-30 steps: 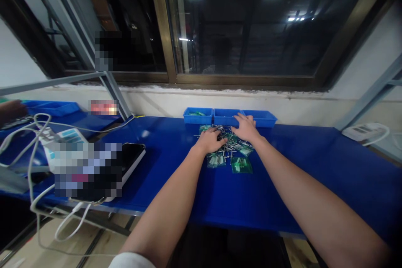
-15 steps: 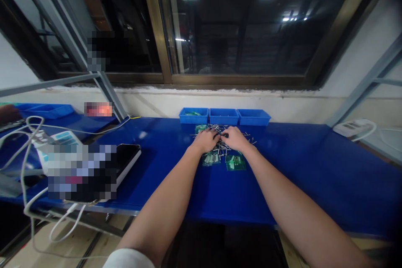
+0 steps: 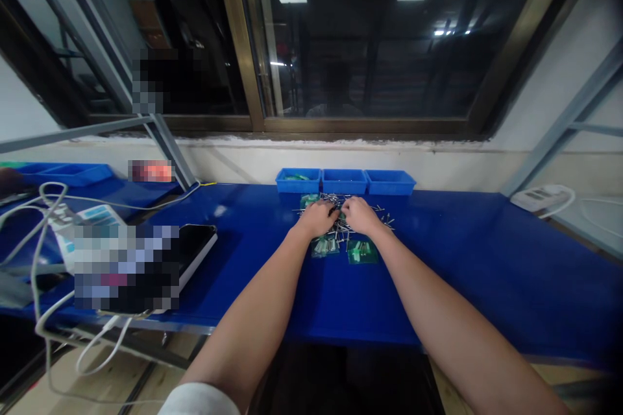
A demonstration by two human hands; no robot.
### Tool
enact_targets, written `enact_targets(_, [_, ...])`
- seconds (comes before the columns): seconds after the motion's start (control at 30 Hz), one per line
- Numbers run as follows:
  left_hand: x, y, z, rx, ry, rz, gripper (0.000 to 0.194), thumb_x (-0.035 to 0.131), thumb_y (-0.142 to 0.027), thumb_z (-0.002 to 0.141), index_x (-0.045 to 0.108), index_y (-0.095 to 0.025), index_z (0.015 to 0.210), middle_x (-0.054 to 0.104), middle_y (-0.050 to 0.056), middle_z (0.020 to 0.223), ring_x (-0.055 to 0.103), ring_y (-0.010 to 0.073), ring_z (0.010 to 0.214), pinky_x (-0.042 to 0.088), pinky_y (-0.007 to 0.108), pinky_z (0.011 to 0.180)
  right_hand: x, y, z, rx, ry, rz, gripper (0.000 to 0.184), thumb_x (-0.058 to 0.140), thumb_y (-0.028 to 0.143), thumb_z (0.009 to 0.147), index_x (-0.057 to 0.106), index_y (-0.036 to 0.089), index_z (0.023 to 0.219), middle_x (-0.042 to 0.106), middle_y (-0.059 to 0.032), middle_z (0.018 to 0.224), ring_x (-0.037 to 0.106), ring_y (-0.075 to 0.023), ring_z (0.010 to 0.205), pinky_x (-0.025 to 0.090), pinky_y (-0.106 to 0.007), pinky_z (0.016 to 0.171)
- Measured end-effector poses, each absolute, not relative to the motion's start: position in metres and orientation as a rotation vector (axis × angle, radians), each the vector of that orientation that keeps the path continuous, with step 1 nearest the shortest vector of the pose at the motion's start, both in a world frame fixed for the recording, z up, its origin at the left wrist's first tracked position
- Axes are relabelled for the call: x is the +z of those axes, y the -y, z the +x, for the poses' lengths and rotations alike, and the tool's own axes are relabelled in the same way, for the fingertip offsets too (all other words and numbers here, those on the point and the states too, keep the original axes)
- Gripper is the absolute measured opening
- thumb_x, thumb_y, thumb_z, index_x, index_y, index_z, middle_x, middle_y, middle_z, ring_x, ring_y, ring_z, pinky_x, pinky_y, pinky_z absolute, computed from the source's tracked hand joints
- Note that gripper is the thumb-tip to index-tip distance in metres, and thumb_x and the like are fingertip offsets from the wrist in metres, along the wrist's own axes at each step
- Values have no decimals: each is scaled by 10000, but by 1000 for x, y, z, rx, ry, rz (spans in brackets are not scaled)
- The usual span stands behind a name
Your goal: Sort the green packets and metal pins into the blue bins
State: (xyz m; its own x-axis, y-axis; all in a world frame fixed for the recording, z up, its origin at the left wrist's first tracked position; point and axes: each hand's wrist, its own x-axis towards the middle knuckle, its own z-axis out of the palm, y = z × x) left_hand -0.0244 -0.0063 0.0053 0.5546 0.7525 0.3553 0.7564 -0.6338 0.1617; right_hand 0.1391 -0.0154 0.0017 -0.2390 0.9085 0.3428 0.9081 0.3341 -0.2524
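Observation:
A loose pile of thin silvery metal pins [image 3: 343, 233], which look like rivets or screws, lies on the blue table [image 3: 253, 220]. My left hand [image 3: 317, 218] rests over the pile's left side, its fingers curled down among the pins. From the right, my right hand [image 3: 358, 214] reaches in with its fingers bent and pinched close to my left fingertips. What the fingertips hold is too small and hidden to tell. Just nearer to me lie two small clear green bags, a left bag [image 3: 325, 246] and a right bag [image 3: 362, 252], with pale pieces in or on them.
Behind the pile stand three blue bins: a left bin [image 3: 298, 187] with green bags inside, a middle bin [image 3: 344, 188] and a right bin [image 3: 390, 189]. A dark-screened device [image 3: 197, 243] with white cables sits at the left. A white power strip [image 3: 542, 198] lies far right.
The right hand's fingers have curled in slightly over the pins. The left hand stays nearly in place. The whole view has shifted a little.

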Motion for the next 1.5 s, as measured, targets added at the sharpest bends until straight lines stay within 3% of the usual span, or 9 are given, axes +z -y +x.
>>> enact_targets(0.23, [9, 6, -24, -795, 1310, -2734, 251, 442, -318, 885, 635, -190, 982, 651, 75, 1008, 595, 196, 939, 453, 310, 837, 4, 17, 140, 68, 2057, -1513, 166, 412, 177, 876, 577, 166, 885, 627, -92, 927, 535, -202, 900, 374, -288, 782])
enact_targets(0.43, [17, 9, -23, -845, 1335, -2708, 308, 389, -303, 922, 650, -167, 831, 665, 76, 859, 609, 187, 820, 450, 293, 774, 13, 24, 140, 306, 1963, -1308, 188, 398, 261, 879, 570, 189, 903, 616, -25, 745, 558, -162, 716, 384, -255, 660])
enact_targets(0.57, [18, 10, -22, -965, 1253, -2769, 268, 392, -277, 926, 639, -178, 903, 668, 57, 907, 604, 169, 847, 443, 268, 773, 14, 25, 141, 448, 1841, -1235, 215, 403, 335, 862, 556, 183, 866, 560, 8, 657, 517, -141, 625, 383, -247, 609])
enact_targets(0.7, [18, 9, -22, -993, 1238, -2759, 259, 406, -258, 918, 642, -180, 846, 661, 50, 872, 596, 162, 831, 435, 260, 771, 12, 23, 141, 517, 1760, -1207, 221, 412, 368, 851, 545, 191, 845, 536, 26, 601, 507, -135, 581, 382, -254, 595])
enact_targets(1.0, [19, 8, -24, -1039, 1374, -2624, 266, 408, -271, 913, 641, -176, 825, 644, 58, 836, 593, 173, 808, 429, 267, 734, 17, 20, 142, 870, 1444, -1036, 313, 638, 481, 665, 606, 175, 725, 640, -16, 637, 526, -130, 558, 397, -257, 547])
enact_targets(1.27, [21, 11, -22, -1096, 1391, -2619, 246, 430, -278, 902, 640, -174, 827, 655, 62, 844, 602, 182, 814, 441, 275, 746, 13, 17, 147, 901, 1308, -996, 234, 660, 403, 635, 649, 175, 690, 641, -15, 614, 483, -115, 503, 347, -236, 460])
enact_targets(1.5, [21, 11, -21, -1229, 1337, -2660, 250, 451, -303, 894, 648, -181, 988, 665, 57, 996, 601, 190, 942, 448, 284, 853, 16, 15, 153, 732, 1329, -1075, 239, 592, 402, 675, 659, 174, 703, 663, -30, 662, 554, -152, 593, 425, -265, 555])
